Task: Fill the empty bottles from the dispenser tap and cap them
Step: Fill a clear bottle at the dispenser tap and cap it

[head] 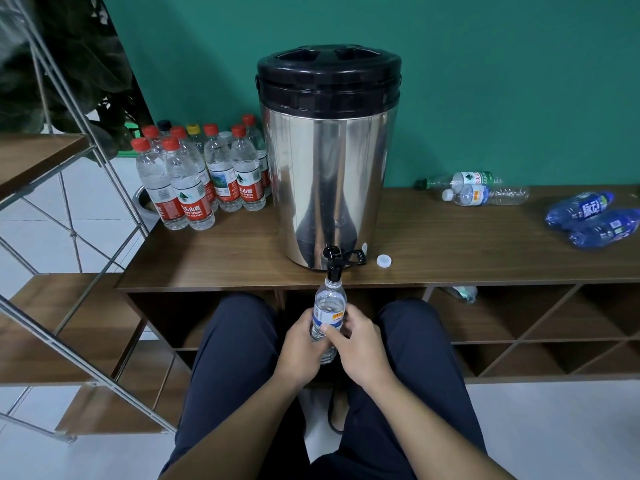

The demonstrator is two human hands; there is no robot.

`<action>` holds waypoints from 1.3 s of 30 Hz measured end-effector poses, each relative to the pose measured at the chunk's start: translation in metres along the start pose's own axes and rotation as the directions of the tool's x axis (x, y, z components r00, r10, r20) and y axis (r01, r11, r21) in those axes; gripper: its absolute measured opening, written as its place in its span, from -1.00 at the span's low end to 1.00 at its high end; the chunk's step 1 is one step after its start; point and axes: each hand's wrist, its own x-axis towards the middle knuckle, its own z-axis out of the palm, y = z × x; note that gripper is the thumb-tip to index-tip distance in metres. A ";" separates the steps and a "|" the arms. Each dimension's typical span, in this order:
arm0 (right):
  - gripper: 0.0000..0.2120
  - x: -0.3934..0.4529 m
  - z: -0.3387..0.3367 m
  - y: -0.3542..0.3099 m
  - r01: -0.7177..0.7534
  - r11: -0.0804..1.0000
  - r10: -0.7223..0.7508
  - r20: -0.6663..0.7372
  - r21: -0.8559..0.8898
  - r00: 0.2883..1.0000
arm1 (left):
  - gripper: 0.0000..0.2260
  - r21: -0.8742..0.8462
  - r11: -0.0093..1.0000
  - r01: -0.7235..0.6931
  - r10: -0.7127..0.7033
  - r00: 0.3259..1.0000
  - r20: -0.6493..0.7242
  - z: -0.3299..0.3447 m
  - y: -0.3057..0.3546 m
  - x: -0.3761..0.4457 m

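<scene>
A person is sitting in front of a low wooden desk (242,251), both hands holding a clear bottle (327,313) upright under the black tap (334,263) of a steel dispenser (329,161). The left hand (299,344) is wrapping the bottle's lower body from the 9 o'clock side, its grip clamped around the plastic; the right hand (356,344) is closing on it from 3 o'clock, thumb pressing across the blue-and-white label. The bottle's open mouth is sitting right at the tap's spout, just past the desk's front edge, above the person's knees.

The dispenser, topped with a black lid (329,74), is standing at the middle of the desk. A white cap (384,260) is lying on the desk at 3 o'clock from the tap, close beside the dispenser's base. At 10 o'clock from the dispenser, a cluster of capped bottles (204,171) is standing upright, most with red caps. At 3 o'clock, well apart, two clear bottles (481,188) are lying on their sides, and farther toward the right edge two blue bottles (595,220) are lying flat too.
</scene>
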 end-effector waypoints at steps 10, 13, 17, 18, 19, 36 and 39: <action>-0.64 -0.001 -0.003 -0.001 -0.005 0.999 0.006 0.024 -0.033 1.000 | -0.61 0.000 1.000 -0.006 0.006 1.000 0.011 -0.001 -0.002 0.000; -0.62 -0.002 -0.004 -0.003 -0.006 1.000 0.007 0.036 -0.031 0.999 | -0.63 0.002 1.000 -0.007 0.006 1.000 0.012 -0.001 -0.003 0.000; -0.60 -0.005 -0.006 -0.005 -0.001 1.000 0.002 0.042 -0.029 0.999 | -0.64 -0.014 1.000 0.005 -0.005 1.000 0.020 -0.001 -0.004 0.000; -0.59 -0.005 -0.006 -0.006 -0.001 1.000 0.002 0.038 -0.026 0.999 | -0.64 -0.016 1.000 0.007 -0.006 1.000 0.022 -0.001 -0.005 0.000; -0.58 -0.006 -0.007 -0.007 -0.001 1.000 0.001 0.033 -0.019 0.999 | -0.64 -0.018 1.000 0.008 -0.008 1.000 0.024 -0.001 -0.005 0.001; -0.67 -0.023 -0.019 -0.022 0.022 0.998 -0.022 -0.005 0.051 1.000 | -0.64 -0.066 0.997 0.029 -0.028 0.999 0.016 -0.002 -0.004 -0.001; -0.67 -0.027 -0.022 -0.024 0.019 0.999 -0.019 0.001 0.050 1.000 | -0.63 -0.072 0.997 0.031 -0.029 0.999 0.025 -0.002 -0.005 0.000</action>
